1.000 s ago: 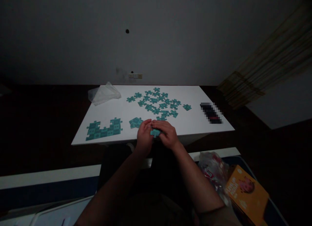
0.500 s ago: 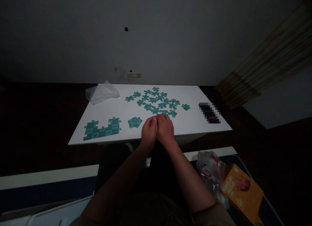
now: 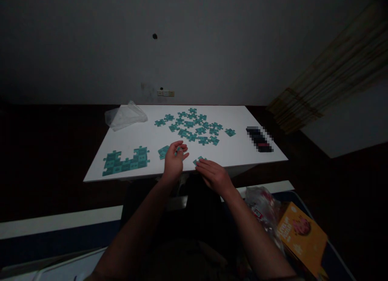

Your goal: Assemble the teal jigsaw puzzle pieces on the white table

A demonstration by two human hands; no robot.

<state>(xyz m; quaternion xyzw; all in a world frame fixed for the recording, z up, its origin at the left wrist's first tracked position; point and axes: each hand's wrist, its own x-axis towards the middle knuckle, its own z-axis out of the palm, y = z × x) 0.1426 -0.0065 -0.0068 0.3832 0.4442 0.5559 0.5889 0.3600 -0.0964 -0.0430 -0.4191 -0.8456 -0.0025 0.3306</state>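
Close to the table's front edge, my left hand point(image 3: 175, 160) has its fingers curled, with a teal jigsaw puzzle piece point(image 3: 180, 150) showing between thumb and fingers. To its right my right hand point(image 3: 215, 175) grips another puzzle piece point(image 3: 199, 160) by its near side, fingers over the top; the thumb is mostly hidden. A small pile of puzzle pieces point(image 3: 163, 152) lies just left of my left hand, partly covered by it. Farther left is a joined puzzle section point(image 3: 121, 165), with a gap in its upper edge. Loose puzzle pieces point(image 3: 188, 124) spread across the table's far middle.
The white table point(image 3: 121, 139) stands before a grey wall. A clear plastic bag point(image 3: 127, 116) sits at its far left, and a dark pixelated object point(image 3: 260, 139) at its right. Beside me on the right are a crumpled plastic bag point(image 3: 262, 208) and an orange box point(image 3: 303, 234).
My hands were together at the table edge and have now parted. The left moved left toward the small pile; the right moved right and down, uncovering a puzzle piece.
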